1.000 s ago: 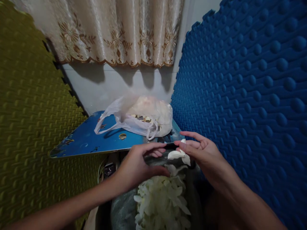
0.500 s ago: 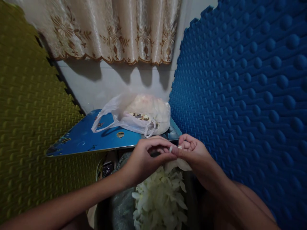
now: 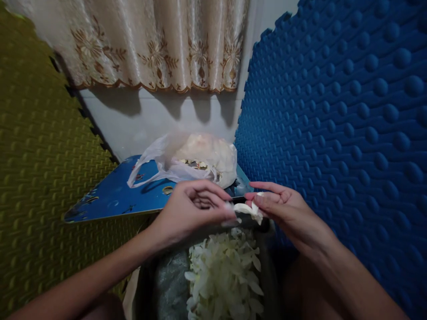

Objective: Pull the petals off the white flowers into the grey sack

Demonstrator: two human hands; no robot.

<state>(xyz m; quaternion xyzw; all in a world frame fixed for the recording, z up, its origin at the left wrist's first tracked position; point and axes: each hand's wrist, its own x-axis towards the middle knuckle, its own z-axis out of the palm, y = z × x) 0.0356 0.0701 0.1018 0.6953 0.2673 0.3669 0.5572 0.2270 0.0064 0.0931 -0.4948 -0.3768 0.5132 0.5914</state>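
Note:
My right hand (image 3: 282, 203) is closed in a pinch on a white artificial-looking flower (image 3: 255, 213), whose curved petals hang towards the left. Facing it, my left hand (image 3: 196, 204) has thumb and fingertips pressed together on a small, blurred white piece (image 3: 230, 208). Whether that piece joins the flower, I cannot tell. Directly beneath both hands lies a heap of white-green petals or blossoms (image 3: 223, 275), beside crinkled grey-green plastic (image 3: 171, 284).
Ahead is a blue board (image 3: 116, 191) carrying a white plastic bag (image 3: 213, 153) with pale pieces inside. A yellow-green foam mat (image 3: 50, 155) stands on the left, a blue one (image 3: 333, 111) on the right. A patterned curtain (image 3: 160, 44) hangs behind.
My hands have moved apart from touching fingertips. The white flower, mostly hidden before, now shows between them in my right fingers.

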